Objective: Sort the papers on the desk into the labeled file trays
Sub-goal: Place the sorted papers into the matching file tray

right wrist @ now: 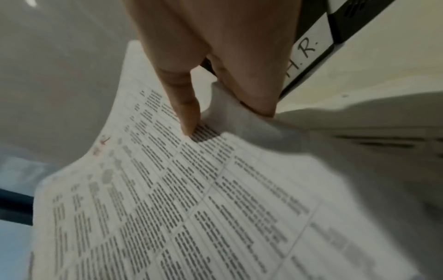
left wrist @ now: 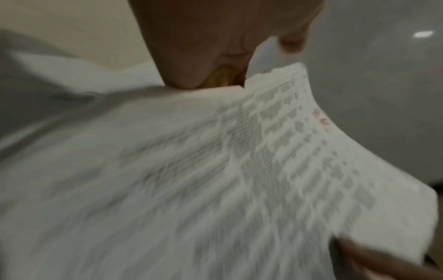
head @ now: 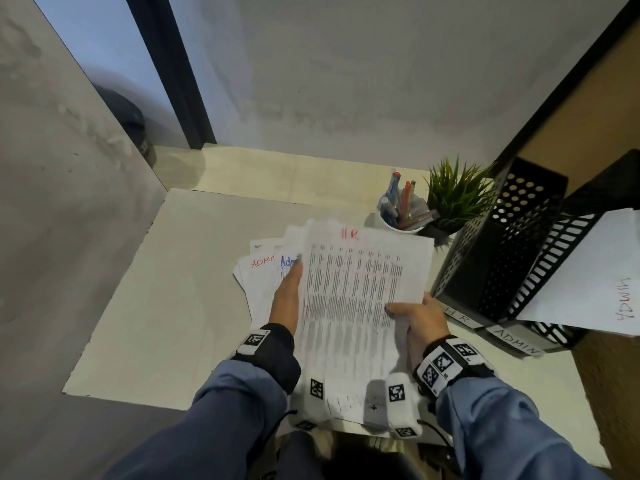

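A printed sheet marked HR in red is lifted above the desk. My right hand pinches its right edge, thumb on top and fingers underneath, which the right wrist view shows on the same sheet. My left hand lies stretched along the sheet's left edge, its fingertips hidden beneath the sheet. Under it a fanned pile of papers marked ADMIN lies on the desk. To the right stand two black file trays: the HR tray and the ADMIN tray, which holds a sheet.
A white cup of pens and a small potted plant stand behind the papers, near the trays. The labels HR and ADMIN lie at the trays' front. A grey wall borders the desk mat on the left.
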`<control>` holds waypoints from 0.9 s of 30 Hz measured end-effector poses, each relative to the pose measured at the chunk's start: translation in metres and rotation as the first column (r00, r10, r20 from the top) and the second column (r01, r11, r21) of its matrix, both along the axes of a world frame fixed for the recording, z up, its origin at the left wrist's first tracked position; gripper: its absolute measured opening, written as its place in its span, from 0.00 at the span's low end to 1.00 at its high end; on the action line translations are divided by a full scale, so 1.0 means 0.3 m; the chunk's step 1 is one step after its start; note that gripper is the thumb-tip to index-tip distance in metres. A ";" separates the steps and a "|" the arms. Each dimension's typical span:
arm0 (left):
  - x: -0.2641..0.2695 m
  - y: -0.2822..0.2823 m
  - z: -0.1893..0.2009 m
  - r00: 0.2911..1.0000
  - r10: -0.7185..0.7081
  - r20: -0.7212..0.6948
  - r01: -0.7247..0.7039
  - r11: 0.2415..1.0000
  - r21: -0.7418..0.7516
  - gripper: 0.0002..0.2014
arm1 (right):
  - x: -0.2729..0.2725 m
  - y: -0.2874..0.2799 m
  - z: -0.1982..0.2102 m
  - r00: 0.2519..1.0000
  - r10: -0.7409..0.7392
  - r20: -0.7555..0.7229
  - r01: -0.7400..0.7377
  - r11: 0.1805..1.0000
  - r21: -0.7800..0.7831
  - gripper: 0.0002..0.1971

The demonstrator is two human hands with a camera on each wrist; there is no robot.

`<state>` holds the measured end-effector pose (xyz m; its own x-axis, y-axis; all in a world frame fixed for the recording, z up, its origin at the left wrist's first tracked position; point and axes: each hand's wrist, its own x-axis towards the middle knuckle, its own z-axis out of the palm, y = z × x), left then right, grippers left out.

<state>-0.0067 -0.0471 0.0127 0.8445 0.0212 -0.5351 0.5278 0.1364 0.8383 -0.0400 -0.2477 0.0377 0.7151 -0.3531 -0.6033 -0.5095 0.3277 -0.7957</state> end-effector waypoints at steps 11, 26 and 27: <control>0.006 -0.100 0.199 0.901 0.004 0.435 -0.104 0.973 0.208 0.13 | 0.023 -0.017 0.240 0.903 0.058 0.425 0.064 0.962 -0.267 0.17; 0.129 -0.362 0.513 0.691 -0.563 0.453 0.130 0.714 0.688 0.05 | 0.010 -0.277 0.063 0.984 -0.110 0.143 0.149 0.941 -0.304 0.10; 0.147 -0.412 0.543 0.648 -0.609 0.458 0.125 0.678 0.724 0.05 | -0.001 -0.305 0.040 0.989 -0.093 0.112 0.130 0.905 -0.406 0.11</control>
<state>0.0374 -0.1708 0.1755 0.9518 -0.2795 0.1265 -0.2713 -0.5743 0.7724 -0.0404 -0.3392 0.0496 0.6997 -0.6366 -0.3242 -0.4108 0.0128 -0.9116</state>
